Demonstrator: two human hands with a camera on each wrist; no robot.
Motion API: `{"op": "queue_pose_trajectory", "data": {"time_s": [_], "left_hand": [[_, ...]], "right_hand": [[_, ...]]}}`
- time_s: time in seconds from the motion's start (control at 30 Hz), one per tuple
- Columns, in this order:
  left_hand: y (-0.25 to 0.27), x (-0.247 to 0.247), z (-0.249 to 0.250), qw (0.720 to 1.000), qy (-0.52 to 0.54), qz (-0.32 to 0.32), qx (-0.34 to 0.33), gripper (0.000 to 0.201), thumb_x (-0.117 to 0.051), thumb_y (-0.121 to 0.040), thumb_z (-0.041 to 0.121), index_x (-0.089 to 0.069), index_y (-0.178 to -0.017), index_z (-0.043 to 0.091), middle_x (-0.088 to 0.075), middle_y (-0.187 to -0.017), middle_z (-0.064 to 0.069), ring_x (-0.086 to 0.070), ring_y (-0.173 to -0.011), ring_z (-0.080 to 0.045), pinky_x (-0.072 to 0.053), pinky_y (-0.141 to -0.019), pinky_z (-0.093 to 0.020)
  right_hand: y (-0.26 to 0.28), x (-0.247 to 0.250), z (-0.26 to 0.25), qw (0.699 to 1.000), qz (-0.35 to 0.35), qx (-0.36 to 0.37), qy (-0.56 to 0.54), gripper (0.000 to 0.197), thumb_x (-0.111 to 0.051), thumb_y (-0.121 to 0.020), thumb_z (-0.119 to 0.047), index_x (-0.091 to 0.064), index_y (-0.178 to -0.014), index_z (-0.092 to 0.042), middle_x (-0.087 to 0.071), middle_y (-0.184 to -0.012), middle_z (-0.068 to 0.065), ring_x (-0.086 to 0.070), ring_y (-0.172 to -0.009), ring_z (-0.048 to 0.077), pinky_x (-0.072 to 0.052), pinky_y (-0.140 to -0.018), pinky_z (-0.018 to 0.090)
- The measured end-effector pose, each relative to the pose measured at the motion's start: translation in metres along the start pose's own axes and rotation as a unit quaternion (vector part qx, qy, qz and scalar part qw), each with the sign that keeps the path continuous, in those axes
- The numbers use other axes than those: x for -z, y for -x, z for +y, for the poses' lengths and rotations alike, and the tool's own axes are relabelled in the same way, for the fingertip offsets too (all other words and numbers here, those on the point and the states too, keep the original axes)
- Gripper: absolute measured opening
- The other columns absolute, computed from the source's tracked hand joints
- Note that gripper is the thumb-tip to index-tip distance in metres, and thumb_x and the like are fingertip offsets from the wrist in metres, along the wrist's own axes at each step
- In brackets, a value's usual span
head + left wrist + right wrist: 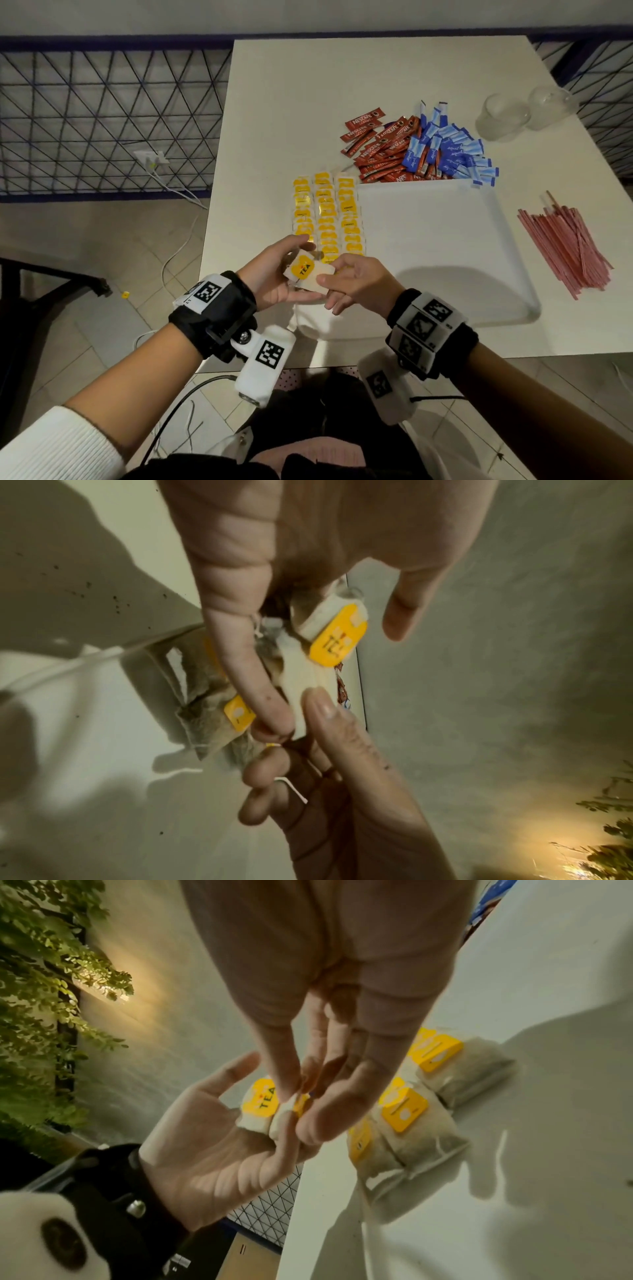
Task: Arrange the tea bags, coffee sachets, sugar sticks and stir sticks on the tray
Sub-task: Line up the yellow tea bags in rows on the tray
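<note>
Tea bags (310,274) between two hands, three rows (327,212).

White square table (394,85); beige tiled floor (85,240) beneath. Dark blue wire-mesh railing (102,113) left of the table, white power socket (151,159) and cable (178,246) by it. Pale wall (308,13) beyond.

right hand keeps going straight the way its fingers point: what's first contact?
Likely the tea bag it already pinches, then the left hand cupped right behind it. The right hand points left across the table's near edge; depth is unclear, but nothing else shows between them.
</note>
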State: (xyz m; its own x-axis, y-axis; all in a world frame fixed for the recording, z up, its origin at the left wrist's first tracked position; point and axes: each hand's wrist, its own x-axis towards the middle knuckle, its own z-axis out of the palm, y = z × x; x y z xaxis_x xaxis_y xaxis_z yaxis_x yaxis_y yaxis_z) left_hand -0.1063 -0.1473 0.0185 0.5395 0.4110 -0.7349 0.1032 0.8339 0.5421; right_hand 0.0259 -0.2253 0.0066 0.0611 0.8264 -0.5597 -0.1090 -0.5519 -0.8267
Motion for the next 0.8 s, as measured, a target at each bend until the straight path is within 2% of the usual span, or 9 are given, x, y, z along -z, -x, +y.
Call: {"op": "queue_pose_trajectory", "data": {"time_s": [0.13,0.2,0.3,0.37,0.43,0.53,0.67,0.73,0.8], "left_hand": [[-0.003,0.004,-0.003,0.999,-0.035,0.021,-0.016,0.019,-0.056,-0.087,0.028,-0.056,-0.098,0.013,-0.057,-0.102,-0.005,-0.060,-0.081,-0.020,-0.058,-0.055,-0.029],[-0.004,0.006,-0.004,0.996,-0.067,0.045,-0.038,0.009,-0.061,-0.085,0.018,-0.055,-0.092,0.014,-0.054,-0.097,-0.005,-0.055,-0.081,-0.018,-0.056,-0.052,-0.024],[-0.007,0.012,-0.007,0.994,-0.076,0.062,-0.054,0.024,-0.060,-0.084,0.000,-0.044,-0.075,0.017,-0.054,-0.080,-0.005,-0.051,-0.070,-0.018,-0.053,-0.049,-0.021],[-0.008,0.014,-0.009,0.991,-0.097,0.070,-0.055,0.029,-0.055,-0.085,-0.006,-0.041,-0.074,0.017,-0.055,-0.069,-0.006,-0.051,-0.061,-0.018,-0.050,-0.045,-0.019],[-0.008,0.013,-0.012,0.986,-0.139,0.070,-0.058,0.028,-0.054,-0.085,-0.008,-0.043,-0.076,0.017,-0.053,-0.070,-0.008,-0.050,-0.050,-0.014,-0.045,-0.040,-0.016],[-0.008,0.008,-0.018,0.963,-0.255,0.032,-0.081,0.023,-0.062,-0.083,0.000,-0.056,-0.086,0.021,-0.057,-0.080,-0.004,-0.048,-0.039,-0.005,-0.037,-0.038,-0.016],[-0.010,-0.003,-0.022,0.914,-0.391,-0.015,-0.106,0.022,-0.069,-0.082,0.018,-0.061,-0.095,0.034,-0.056,-0.095,0.011,-0.048,-0.042,0.000,-0.040,-0.043,-0.015],[-0.014,-0.007,-0.025,0.908,-0.404,-0.001,-0.113,0.019,-0.070,-0.081,0.021,-0.063,-0.097,0.029,-0.059,-0.081,0.010,-0.045,-0.044,-0.004,-0.040,-0.042,-0.015],[-0.016,-0.009,-0.025,0.912,-0.395,0.019,-0.111,0.011,-0.069,-0.082,0.023,-0.064,-0.092,0.024,-0.058,-0.053,0.013,-0.041,-0.039,-0.003,-0.038,-0.040,-0.014]], "right_hand": [[0.003,0.004,-0.002,1.000,0.020,-0.001,-0.010,0.020,-0.062,-0.086,-0.007,-0.045,-0.075,-0.009,-0.053,-0.050,0.006,-0.056,-0.041,0.009,-0.051,-0.045,0.023],[0.004,0.006,-0.003,0.999,0.036,0.001,0.004,0.023,-0.061,-0.087,-0.007,-0.044,-0.072,-0.010,-0.051,-0.042,-0.001,-0.056,-0.041,0.009,-0.050,-0.045,0.023],[0.007,0.010,-0.004,0.998,0.060,0.002,0.011,0.025,-0.059,-0.087,-0.005,-0.044,-0.067,-0.010,-0.045,-0.040,-0.002,-0.055,-0.042,0.012,-0.049,-0.050,0.027],[0.007,0.014,-0.002,0.997,0.078,0.005,0.026,0.026,-0.058,-0.085,-0.005,-0.043,-0.064,-0.009,-0.045,-0.039,-0.002,-0.054,-0.045,0.015,-0.047,-0.052,0.030],[0.007,0.016,0.001,0.994,0.096,0.005,0.058,0.027,-0.058,-0.083,-0.006,-0.042,-0.062,-0.009,-0.046,-0.036,-0.006,-0.052,-0.048,0.016,-0.045,-0.052,0.029],[0.006,0.017,0.005,0.991,0.105,-0.010,0.086,0.021,-0.058,-0.084,-0.010,-0.045,-0.068,-0.008,-0.050,-0.042,-0.005,-0.048,-0.048,0.012,-0.041,-0.050,0.025],[0.003,0.015,0.007,0.991,0.101,-0.034,0.079,0.022,-0.059,-0.086,-0.019,-0.046,-0.073,-0.008,-0.052,-0.060,0.001,-0.053,-0.055,0.013,-0.044,-0.052,0.026],[0.002,0.013,0.005,0.991,0.097,-0.059,0.067,0.024,-0.061,-0.085,-0.029,-0.049,-0.076,-0.009,-0.053,-0.062,0.001,-0.055,-0.058,0.013,-0.047,-0.055,0.028],[0.002,0.013,0.001,0.992,0.070,-0.090,0.047,0.028,-0.057,-0.087,-0.037,-0.053,-0.087,-0.010,-0.056,-0.069,0.003,-0.056,-0.061,0.014,-0.048,-0.058,0.028]]}}
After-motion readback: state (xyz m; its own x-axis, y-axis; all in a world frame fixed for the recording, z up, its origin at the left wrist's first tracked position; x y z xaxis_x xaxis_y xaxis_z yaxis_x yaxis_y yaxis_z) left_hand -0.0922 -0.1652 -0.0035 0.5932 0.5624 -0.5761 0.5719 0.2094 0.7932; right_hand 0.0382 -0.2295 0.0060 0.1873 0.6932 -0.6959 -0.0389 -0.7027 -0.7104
